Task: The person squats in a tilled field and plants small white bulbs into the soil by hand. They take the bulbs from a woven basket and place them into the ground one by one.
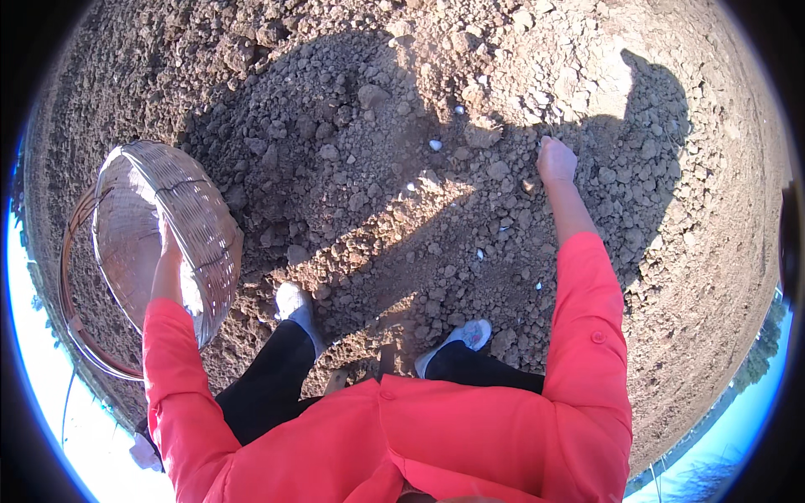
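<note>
A woven wicker basket (198, 214) is tilted on its side at the left, with a thin hooped handle on its outer side. My left hand (168, 242) reaches into its mouth; the fingers are lost in glare and behind the rim, so its hold cannot be made out. Pale material shows inside the basket. My right hand (557, 160) is closed low over the cloddy soil (377, 207), at the edge of my shadow; whether something thin is between its fingers cannot be told. Small white pieces lie on the soil, one (435, 145) to the left of my right hand.
My shoes (473, 334) stand apart on the loose soil. Larger dirt clods (483, 133) lie in front of me. Another white piece (480, 254) rests nearer my feet. Tilled ground spreads to both sides, with trees (758, 355) far off at the right.
</note>
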A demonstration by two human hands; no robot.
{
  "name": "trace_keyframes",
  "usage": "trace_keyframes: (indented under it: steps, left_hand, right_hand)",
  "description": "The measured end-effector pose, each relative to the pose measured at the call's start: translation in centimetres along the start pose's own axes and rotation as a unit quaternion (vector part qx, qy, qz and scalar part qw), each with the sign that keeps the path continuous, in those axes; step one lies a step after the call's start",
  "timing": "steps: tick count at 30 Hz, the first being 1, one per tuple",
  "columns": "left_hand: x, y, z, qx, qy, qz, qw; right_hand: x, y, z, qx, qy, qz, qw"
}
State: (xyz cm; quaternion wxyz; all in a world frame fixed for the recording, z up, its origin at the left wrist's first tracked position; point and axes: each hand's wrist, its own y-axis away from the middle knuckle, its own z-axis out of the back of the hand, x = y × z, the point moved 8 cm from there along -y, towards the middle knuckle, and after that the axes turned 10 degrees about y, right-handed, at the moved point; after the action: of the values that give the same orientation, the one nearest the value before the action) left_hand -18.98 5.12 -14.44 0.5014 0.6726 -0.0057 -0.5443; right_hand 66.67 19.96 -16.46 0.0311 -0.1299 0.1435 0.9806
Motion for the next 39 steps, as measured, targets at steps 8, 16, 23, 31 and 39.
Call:
trace_keyframes:
  steps: [8,16,23,31,39]
  left_hand:
    - [1.4,1.7,-2.7,0.007,-0.046,-0.029,0.998]
    - [2.6,0.8,-4.6,0.084,-0.034,-0.079,0.993]
    - [-7.0,13.4,-8.0,-0.047,-0.036,-0.118,0.991]
    - [-1.6,34.5,-33.0,0.381,-0.040,0.043,0.923]
    - [16.5,40.8,-41.5,0.511,-0.100,0.259,0.814]
  right_hand:
    - [2.2,-0.8,0.8,0.136,0.139,0.017,0.981]
    - [1.8,6.8,3.5,0.037,-0.035,0.060,0.997]
    - [3.5,16.3,4.8,0.134,-0.274,0.119,0.945]
    - [13.1,20.0,11.3,0.290,-0.690,0.144,0.647]
    - [13.0,21.9,11.2,0.305,-0.803,0.121,0.498]
